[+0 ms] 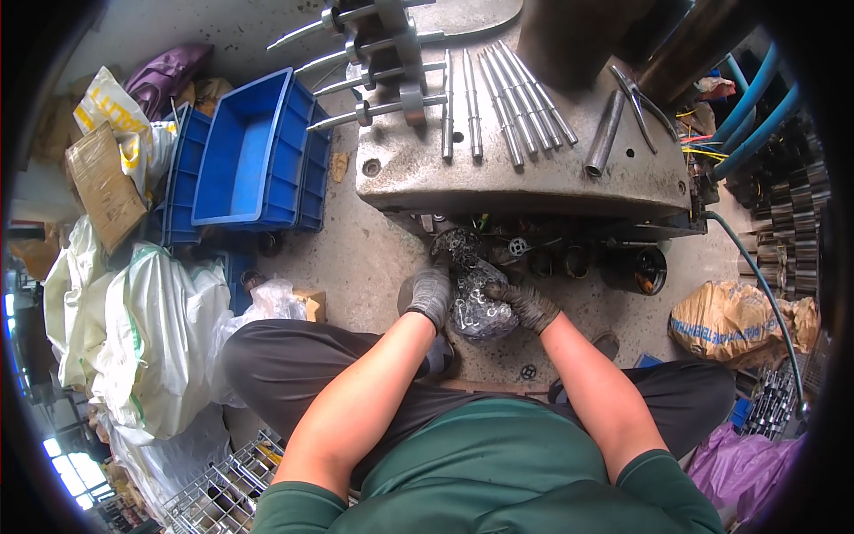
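So there's a clear bag (486, 326) full of small shiny bits (470, 307) held up between the gloved hands, over the floor (365, 271), just in front of the bench (400, 169). Right hand (527, 307) is clamped on its side; left hand (431, 295) is up against the other side, but its fingertips get lost in the clutter, so can't tell how tight. Other containers: stacked blue bins (289, 151) on the left by bulging white sacks (147, 334), a dark can (648, 271) under the bench, a brown paper sack (734, 320) to the right. Bench is grimy metal with a fan of rods (498, 98), a tube (606, 133) and pliers (637, 107). Bag's long axis runs roughly bench-to-lap, far end tipped a bit left.
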A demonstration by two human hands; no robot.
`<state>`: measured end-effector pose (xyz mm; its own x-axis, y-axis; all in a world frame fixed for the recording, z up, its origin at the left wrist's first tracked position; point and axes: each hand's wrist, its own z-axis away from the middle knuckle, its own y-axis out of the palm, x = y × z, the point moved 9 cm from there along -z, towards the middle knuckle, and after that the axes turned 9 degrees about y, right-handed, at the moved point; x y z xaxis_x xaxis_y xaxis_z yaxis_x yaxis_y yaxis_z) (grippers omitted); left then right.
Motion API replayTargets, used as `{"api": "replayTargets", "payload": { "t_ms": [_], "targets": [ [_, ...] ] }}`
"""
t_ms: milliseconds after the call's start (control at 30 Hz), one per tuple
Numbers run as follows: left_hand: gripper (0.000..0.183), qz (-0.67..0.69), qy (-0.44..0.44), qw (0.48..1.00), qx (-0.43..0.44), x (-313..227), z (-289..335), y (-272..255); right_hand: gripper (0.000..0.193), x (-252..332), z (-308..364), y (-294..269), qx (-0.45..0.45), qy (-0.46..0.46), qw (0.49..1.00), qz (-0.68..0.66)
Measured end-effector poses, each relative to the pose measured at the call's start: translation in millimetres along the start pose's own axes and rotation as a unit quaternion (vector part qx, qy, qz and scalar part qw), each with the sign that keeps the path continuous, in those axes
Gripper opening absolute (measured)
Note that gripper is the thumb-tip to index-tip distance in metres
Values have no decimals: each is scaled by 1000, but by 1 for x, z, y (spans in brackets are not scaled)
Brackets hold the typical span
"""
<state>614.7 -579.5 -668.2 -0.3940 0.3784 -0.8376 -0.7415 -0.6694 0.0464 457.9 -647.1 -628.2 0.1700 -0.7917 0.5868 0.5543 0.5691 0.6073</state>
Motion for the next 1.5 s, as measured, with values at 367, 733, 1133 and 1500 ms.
{"api": "replayTargets", "payload": {
  "t_ms": [367,733,1133,1500],
  "targets": [
    [46,44,-29,998,19,-3,12,9,77,14,-14,-14,-104,-116,924,348],
    [35,-49,180,979,81,-53,17,27,86,28,-9,-12,-150,-123,844,499],
    [35,-31,121,986,114,-48,13,32,72,20,-7,-19,-153,-201,832,493],
    [28,-29,92,989,108,-46,7,24,40,19,3,-12,-141,-158,887,411]
  ]
}}
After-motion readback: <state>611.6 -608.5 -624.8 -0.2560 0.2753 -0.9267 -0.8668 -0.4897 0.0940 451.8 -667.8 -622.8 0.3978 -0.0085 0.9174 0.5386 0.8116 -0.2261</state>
